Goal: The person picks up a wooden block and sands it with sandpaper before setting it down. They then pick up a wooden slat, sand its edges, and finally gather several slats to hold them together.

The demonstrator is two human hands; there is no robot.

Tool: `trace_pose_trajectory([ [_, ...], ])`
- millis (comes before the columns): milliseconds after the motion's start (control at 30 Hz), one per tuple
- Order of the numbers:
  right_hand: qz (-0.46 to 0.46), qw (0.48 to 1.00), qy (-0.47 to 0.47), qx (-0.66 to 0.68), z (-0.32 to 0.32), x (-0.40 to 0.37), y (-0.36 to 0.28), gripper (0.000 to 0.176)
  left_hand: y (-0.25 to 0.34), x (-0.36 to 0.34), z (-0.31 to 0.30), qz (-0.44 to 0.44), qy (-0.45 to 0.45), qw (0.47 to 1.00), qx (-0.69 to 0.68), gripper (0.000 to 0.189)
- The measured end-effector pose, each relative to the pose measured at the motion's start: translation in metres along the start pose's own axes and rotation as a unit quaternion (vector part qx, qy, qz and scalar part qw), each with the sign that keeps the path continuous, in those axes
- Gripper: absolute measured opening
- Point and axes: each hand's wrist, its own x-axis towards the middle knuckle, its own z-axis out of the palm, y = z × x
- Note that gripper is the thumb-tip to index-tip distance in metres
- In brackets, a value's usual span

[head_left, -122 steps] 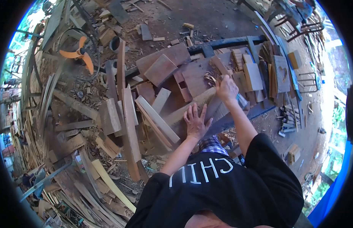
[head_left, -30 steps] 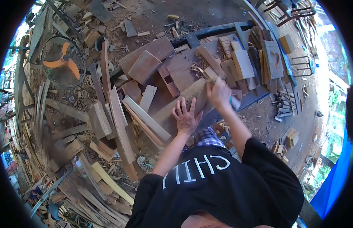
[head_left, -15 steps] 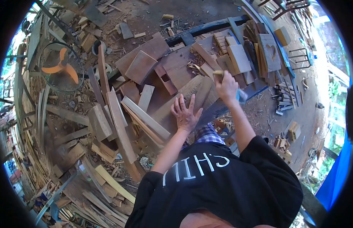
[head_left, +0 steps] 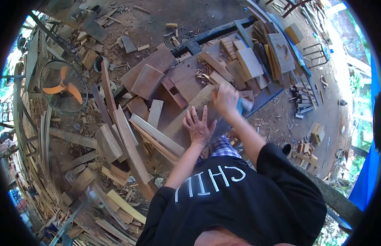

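Note:
A wide wooden board lies slanted on the low work table in front of me. My left hand rests flat on it, fingers spread. To its right, my right hand is closed around a tool with a blue-grey end that juts out past the wrist. Motion blurs that end, and I cannot tell what kind of tool it is. The fist is low over the board's far right end, fingers hiding the tool's other end.
Wooden blocks and a board with a heart cut-out crowd the table's right side. Long planks lean at the left. Beyond them is a fan with orange blades. Offcuts and shavings litter the ground.
My right hand has come down and left with the tool, nearer to the board and my left hand. My left hand stays on the board. The whole view has shifted slightly.

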Motion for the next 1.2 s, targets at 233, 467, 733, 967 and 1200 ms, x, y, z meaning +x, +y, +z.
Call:
trace_pose_trajectory([
  [233,0.012,0.999,-0.036,0.003,0.008,0.036,-0.001,0.034,0.002,0.0,-0.003,-0.011,0.001,1.0,0.008,0.072],
  [467,0.139,0.967,-0.211,0.043,0.001,0.106,0.08,0.045,-0.001,-0.001,0.004,-0.007,0.028,1.0,-0.003,0.073],
  [733,0.378,0.568,-0.238,0.691,-0.051,0.055,0.143,0.055,0.014,0.019,-0.018,-0.069,-0.031,0.987,-0.139,0.07],
  [967,0.385,0.41,-0.22,0.797,-0.024,0.03,0.178,0.052,-0.002,0.059,-0.039,-0.263,-0.18,0.714,-0.623,0.059],
  [1200,0.398,0.41,-0.265,0.777,-0.037,0.037,0.168,0.053,-0.005,0.076,-0.047,-0.316,-0.208,0.558,-0.738,0.046],
])
